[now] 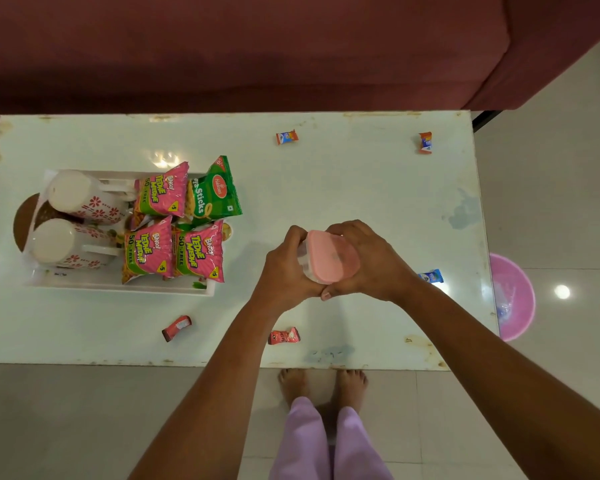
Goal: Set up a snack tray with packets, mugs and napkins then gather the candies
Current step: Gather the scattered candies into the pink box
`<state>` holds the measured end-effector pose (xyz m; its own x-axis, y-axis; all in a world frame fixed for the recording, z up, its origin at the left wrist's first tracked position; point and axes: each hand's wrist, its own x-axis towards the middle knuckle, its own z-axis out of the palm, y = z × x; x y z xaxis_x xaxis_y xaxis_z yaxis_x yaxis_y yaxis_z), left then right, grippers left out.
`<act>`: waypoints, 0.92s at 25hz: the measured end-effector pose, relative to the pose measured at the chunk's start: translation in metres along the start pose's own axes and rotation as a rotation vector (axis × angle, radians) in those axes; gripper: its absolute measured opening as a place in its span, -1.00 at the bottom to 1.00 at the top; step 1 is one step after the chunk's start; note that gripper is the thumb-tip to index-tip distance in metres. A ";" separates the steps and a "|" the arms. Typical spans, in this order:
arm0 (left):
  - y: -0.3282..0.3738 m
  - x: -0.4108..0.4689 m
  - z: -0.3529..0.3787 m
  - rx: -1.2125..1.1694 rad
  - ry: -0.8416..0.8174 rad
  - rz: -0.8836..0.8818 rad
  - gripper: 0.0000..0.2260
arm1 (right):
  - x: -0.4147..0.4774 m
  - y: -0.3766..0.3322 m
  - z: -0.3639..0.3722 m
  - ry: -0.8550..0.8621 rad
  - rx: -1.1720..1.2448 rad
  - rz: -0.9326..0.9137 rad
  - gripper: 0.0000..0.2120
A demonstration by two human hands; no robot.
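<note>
We have both hands on the small clear plastic box with the pink lid [329, 256], held just above the white glass counter [361, 188]. Left hand [288, 268] grip closed around the box body; right hand [371, 261] grip closed over the lid side. Likely step: opening the lid so the candies can go in.

To do it well: left hand steadies the base, right hand lifts the lid at one edge, box kept level. Set it down near the middle of the counter after.

Candies lie scattered, well apart: orange-blue wrapped candy [287, 137] far centre, another orange-blue one [425, 142] far right, blue wrapped candy [431, 276] just beside the right wrist, red wrapped candy [176, 328] and red one [284, 336] near the front edge.

White rectangular tray [118, 287] on the left already holds two floral white mugs [80, 199], pink snack packets [160, 195] and a green packet [215, 192]. Napkins: can't tell.
</note>
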<state>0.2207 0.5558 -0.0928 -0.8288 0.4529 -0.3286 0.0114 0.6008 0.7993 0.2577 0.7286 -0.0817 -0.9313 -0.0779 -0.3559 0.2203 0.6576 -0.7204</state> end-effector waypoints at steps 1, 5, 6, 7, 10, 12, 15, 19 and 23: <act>-0.001 0.000 0.001 -0.003 0.001 0.001 -0.28 | 0.000 0.000 0.002 0.011 0.015 -0.002 -0.06; -0.005 0.003 0.002 -0.054 -0.035 -0.039 -0.31 | -0.003 0.002 0.008 0.051 0.135 0.033 -0.07; -0.012 0.002 0.000 -0.128 -0.020 -0.092 -0.33 | -0.003 0.003 0.003 0.141 0.265 0.076 -0.08; -0.022 0.000 -0.003 -0.226 0.017 -0.169 -0.33 | -0.003 0.005 -0.004 0.262 0.405 0.117 -0.09; -0.048 -0.014 -0.008 -0.317 0.085 -0.293 -0.31 | 0.004 0.011 -0.031 0.343 0.491 0.175 -0.07; -0.049 -0.018 -0.002 -0.307 0.103 -0.286 -0.28 | 0.011 0.018 -0.031 0.248 0.385 0.226 -0.08; -0.040 -0.008 0.011 -0.231 0.154 -0.217 -0.24 | 0.015 0.034 -0.018 0.237 0.256 0.314 -0.08; -0.049 0.000 0.028 0.049 0.160 -0.169 -0.20 | 0.004 0.063 -0.012 0.366 0.435 0.520 -0.54; -0.059 -0.008 0.045 0.070 0.139 -0.160 -0.22 | 0.003 0.087 -0.013 0.326 0.744 0.756 -0.62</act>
<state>0.2516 0.5463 -0.1598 -0.8921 0.2559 -0.3724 -0.0920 0.7040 0.7042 0.2706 0.7956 -0.1377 -0.4911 0.4263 -0.7597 0.7811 -0.1705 -0.6006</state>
